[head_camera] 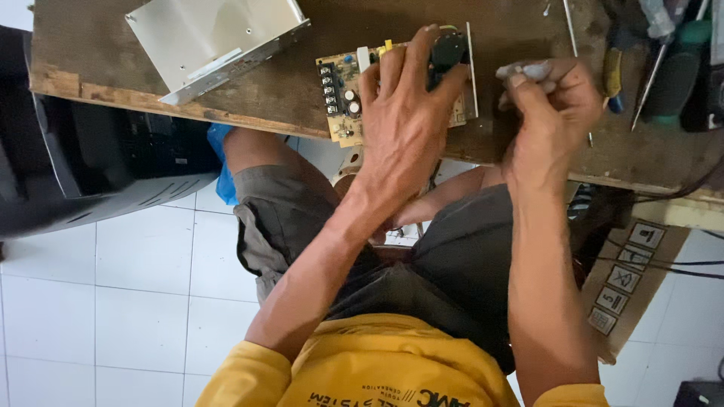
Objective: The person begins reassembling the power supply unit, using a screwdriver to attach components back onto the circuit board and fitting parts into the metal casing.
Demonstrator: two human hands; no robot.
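Left hand [407, 113] grasps the bare circuit board [343, 94] on the tabletop [249, 90], right hand [550, 105] pinching a small grey piece [528, 70]; metal cover [215, 41] already off.

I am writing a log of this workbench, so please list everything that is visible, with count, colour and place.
circuit board: 1, beige, table middle, under the left hand
metal cover: 1, silver, table top left
wooden table: 1, brown, upper part
screwdrivers: several, green and dark handles, table right
blue bag: 1, below the table edge
cardboard box: 1, brown, floor right
dark casing: 1, black and grey, left
tiled floor: white
left hand: grips the board
right hand: pinches a small grey piece
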